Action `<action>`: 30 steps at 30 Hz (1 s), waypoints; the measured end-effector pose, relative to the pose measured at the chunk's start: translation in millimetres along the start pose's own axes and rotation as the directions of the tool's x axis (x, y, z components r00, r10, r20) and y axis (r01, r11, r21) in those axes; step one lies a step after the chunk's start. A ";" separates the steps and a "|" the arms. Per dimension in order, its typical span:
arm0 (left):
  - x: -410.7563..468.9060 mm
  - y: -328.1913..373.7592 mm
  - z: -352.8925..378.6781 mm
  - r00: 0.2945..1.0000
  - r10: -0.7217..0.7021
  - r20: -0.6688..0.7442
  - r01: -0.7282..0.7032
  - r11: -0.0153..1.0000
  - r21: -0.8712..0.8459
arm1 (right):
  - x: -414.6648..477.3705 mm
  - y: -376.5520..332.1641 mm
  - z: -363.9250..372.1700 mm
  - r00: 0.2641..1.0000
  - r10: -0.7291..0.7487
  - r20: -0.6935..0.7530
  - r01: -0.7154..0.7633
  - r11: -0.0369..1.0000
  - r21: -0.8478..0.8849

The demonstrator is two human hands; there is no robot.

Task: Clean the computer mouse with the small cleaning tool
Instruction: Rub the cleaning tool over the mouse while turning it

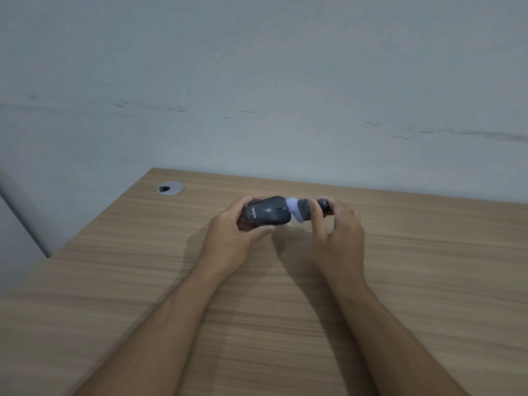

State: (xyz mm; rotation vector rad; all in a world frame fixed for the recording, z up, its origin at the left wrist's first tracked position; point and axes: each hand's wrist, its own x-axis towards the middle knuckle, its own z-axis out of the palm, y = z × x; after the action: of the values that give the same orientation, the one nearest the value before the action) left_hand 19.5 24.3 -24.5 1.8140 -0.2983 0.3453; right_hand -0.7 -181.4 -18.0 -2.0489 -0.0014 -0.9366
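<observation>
A black computer mouse (270, 212) with white lettering on its back is held just above the wooden desk (285, 295). My left hand (233, 232) grips it around the rear, thumb below and fingers over the top. A small cleaning tool (304, 209) with a dark grey body and a pale, whitish head touches the mouse's front end near the scroll wheel. My right hand (335, 227) holds the tool by its dark rear end, fingers wrapped around it.
A round silver cable grommet (170, 188) is set into the desk at the back left. A grey wall (257, 81) rises right behind the desk. The desk's left edge runs diagonally toward the near left.
</observation>
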 end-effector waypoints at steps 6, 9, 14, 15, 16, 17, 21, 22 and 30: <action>-0.6 0.1 1.1 1.000 0.020 -0.014 -0.018 0.993 0.116 | -12.4 -20.2 -1.2 0.987 -0.156 0.032 0.155 0.988 0.018; -2.3 2.7 2.6 0.999 0.036 -0.032 -0.034 0.998 0.059 | -4.9 -4.2 4.4 0.998 -0.034 0.045 0.037 0.998 -0.050; -1.6 7.1 10.4 0.991 0.110 -0.078 -0.097 0.983 0.158 | -6.6 -17.1 -4.8 0.995 -0.094 -0.026 0.095 0.995 0.027; -0.8 6.6 11.3 0.987 0.136 -0.085 -0.118 0.974 0.192 | -10.6 -25.9 -4.9 0.984 -0.180 -0.019 0.180 0.983 0.036; -0.6 7.3 11.9 0.985 0.155 -0.080 -0.139 0.974 0.177 | -14.7 -32.9 -3.6 0.963 -0.268 0.001 0.268 0.963 0.032; -0.8 7.1 12.3 0.982 0.178 -0.064 -0.166 0.973 0.160 | -17.3 -36.9 -0.9 0.942 -0.335 0.023 0.335 0.942 0.021; 0.8 11.6 11.3 0.969 0.240 -0.052 -0.212 0.926 0.312 | -10.1 -33.6 6.4 0.935 -0.353 -0.001 0.353 0.935 -0.043; 1.5 11.9 10.6 0.970 0.235 -0.059 -0.203 0.922 0.329 | -8.9 -31.4 5.7 0.939 -0.344 0.001 0.344 0.938 -0.046; -1.0 15.9 2.6 0.988 0.072 -0.135 -0.048 0.983 0.177 | -10.4 -22.3 -2.1 0.944 -0.322 0.070 0.325 0.945 -0.029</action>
State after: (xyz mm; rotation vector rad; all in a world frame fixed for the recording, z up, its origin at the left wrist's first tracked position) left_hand 12.8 17.6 -11.4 1.9423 -0.2303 0.5536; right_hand -16.7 -165.5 -8.0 -2.1538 -0.3678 -1.0752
